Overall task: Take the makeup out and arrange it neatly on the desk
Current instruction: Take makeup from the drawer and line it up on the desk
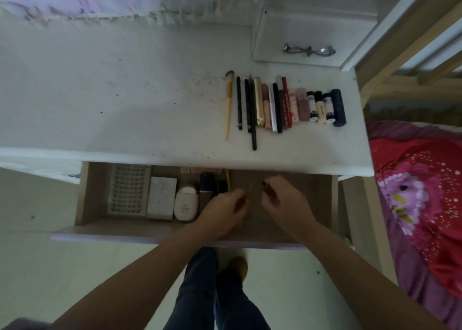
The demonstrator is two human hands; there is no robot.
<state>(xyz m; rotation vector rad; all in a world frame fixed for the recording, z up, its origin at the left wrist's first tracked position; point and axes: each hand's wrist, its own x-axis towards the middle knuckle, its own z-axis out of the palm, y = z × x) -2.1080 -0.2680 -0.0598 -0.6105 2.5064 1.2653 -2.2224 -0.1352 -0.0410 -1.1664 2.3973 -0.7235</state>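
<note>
White desk [125, 92]: painted top, speckled with dark marks; a small drawer unit [312, 37] with a metal handle [309, 50] stands at its far right corner.
Makeup row [285, 107]: laid side by side on the right part of the desk top, long axes running front to back, most pieces touching their neighbours.
Row order, left to right: yellow-handled brush [228, 104], set slightly apart; dark pencils [246, 104]; gold tube [259, 102]; slim tubes in beige, silver, black and red; pink and brown tubes; three small black-capped bottles [321, 107]; navy cylinder [338, 107] at the right end.
Open drawer [300, 184]: pulled out below the desk edge, brown interior.
Drawer contents, left side: ribbed white tray [128, 189], white box [161, 198], cream bottle [186, 203], dark-capped bottle [206, 183], all close together.
Left hand [222, 212]: inside the drawer near its middle, fingers curled around a thin yellow item [227, 179] that runs toward the back of the drawer; the contact point is blurred.
Right hand [287, 202]: inside the drawer just right of the left hand, fingers curled around a small brownish item [270, 192]; its kind cannot be told.
Hand spacing: near each other, not touching.
Floor: pale, with the person's dark trouser legs [212, 299] below the drawer front.
Right margin: red and pink floral bedding [420, 192] beside the desk.
</note>
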